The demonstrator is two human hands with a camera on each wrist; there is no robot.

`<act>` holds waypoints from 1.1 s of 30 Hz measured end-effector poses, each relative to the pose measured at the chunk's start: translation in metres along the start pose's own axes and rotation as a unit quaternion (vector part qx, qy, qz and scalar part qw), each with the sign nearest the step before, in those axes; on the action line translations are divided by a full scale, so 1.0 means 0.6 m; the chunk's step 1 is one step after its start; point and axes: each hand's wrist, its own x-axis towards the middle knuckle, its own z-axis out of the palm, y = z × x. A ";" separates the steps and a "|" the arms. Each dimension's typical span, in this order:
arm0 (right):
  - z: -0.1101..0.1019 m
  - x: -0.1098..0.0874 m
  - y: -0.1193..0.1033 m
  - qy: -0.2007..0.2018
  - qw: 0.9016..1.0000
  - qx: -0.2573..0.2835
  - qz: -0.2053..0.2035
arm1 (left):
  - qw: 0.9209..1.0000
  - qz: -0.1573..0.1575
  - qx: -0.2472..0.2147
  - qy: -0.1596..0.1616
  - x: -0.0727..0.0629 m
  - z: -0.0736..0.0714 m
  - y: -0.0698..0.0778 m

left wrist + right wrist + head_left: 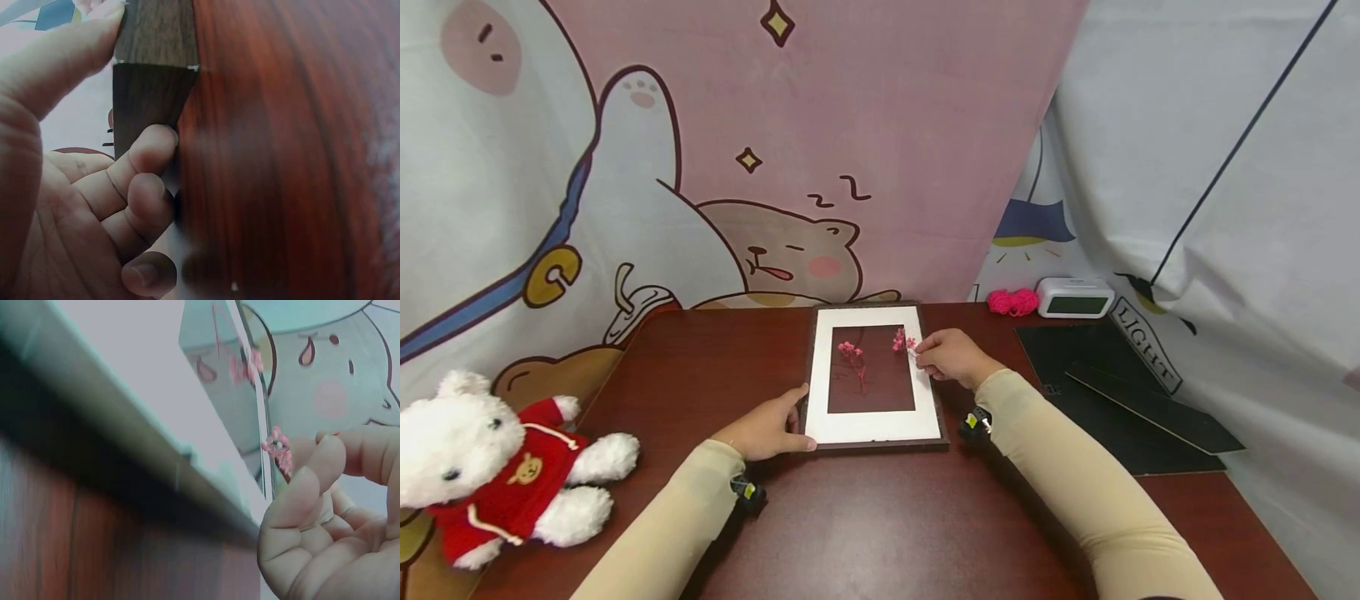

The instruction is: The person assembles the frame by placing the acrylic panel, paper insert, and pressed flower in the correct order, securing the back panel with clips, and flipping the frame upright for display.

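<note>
A picture frame point(880, 445) with a dark wood edge and a white mat lies flat on the table. My left hand point(769, 427) grips its near left corner, thumb at the front edge and fingers along the left side. Inside the mat's dark window, on the left, is a pink flower sprig point(852, 354) with a thin stem. Over the upper right of the window, my right hand point(953, 357) pinches a second pink flower sprig point(278, 450) between thumb and fingertips. Its stem is hidden by the fingers.
To the right lie a black backing board point(1097, 433) and a narrow dark strip point(1150, 404) across it. A white digital clock point(1075, 287) and a bright pink yarn bundle point(1012, 302) stand at the back. A white plush toy point(512, 475) in red sits at the left edge.
</note>
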 end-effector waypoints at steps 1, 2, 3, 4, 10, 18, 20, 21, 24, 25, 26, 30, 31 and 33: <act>0.008 0.001 -0.004 -0.007 1.000 0.011 0.006 | 1.000 0.001 0.000 -0.001 0.000 0.000 -0.001; 0.015 0.002 -0.008 -0.014 1.000 0.021 0.013 | 1.000 0.002 -0.001 -0.001 0.001 0.000 -0.001; 0.022 0.002 -0.011 -0.021 0.999 0.028 0.018 | 1.000 0.002 -0.002 -0.002 0.000 0.000 -0.002; 0.028 0.003 -0.014 -0.026 0.999 0.034 0.025 | 1.000 0.002 -0.003 -0.002 0.001 0.000 -0.002; 0.058 0.009 -0.026 -0.049 0.996 0.053 0.056 | 1.000 0.002 -0.004 -0.002 0.000 0.001 -0.004; 0.078 0.015 -0.035 -0.048 0.990 0.093 0.094 | 1.000 0.009 -0.004 -0.003 -0.001 -0.002 -0.002; 0.080 0.013 -0.038 -0.044 0.990 0.094 0.099 | 1.000 0.008 -0.003 -0.004 -0.001 -0.003 0.000; 0.081 0.012 -0.038 -0.044 0.989 0.095 0.100 | 1.000 0.008 -0.003 -0.004 -0.001 -0.004 0.000; 0.081 0.010 -0.040 -0.045 0.989 0.094 0.100 | 1.000 0.006 -0.004 -0.003 -0.001 -0.005 0.002; 0.080 0.009 -0.040 -0.048 0.989 0.095 0.100 | 1.000 0.005 -0.004 -0.003 -0.001 -0.005 0.002; 0.079 0.008 -0.040 -0.051 0.990 0.094 0.097 | 1.000 0.005 -0.005 -0.003 -0.001 -0.005 0.002; 0.067 0.003 -0.036 -0.053 0.993 0.076 0.070 | 1.000 0.004 -0.005 -0.002 0.000 -0.003 0.000; 0.061 0.002 -0.033 -0.045 0.995 0.065 0.058 | 1.000 0.003 -0.005 -0.002 0.000 -0.002 0.000; 0.046 -0.001 -0.025 -0.026 0.999 0.037 0.023 | 1.000 0.004 -0.006 -0.002 -0.001 -0.001 0.000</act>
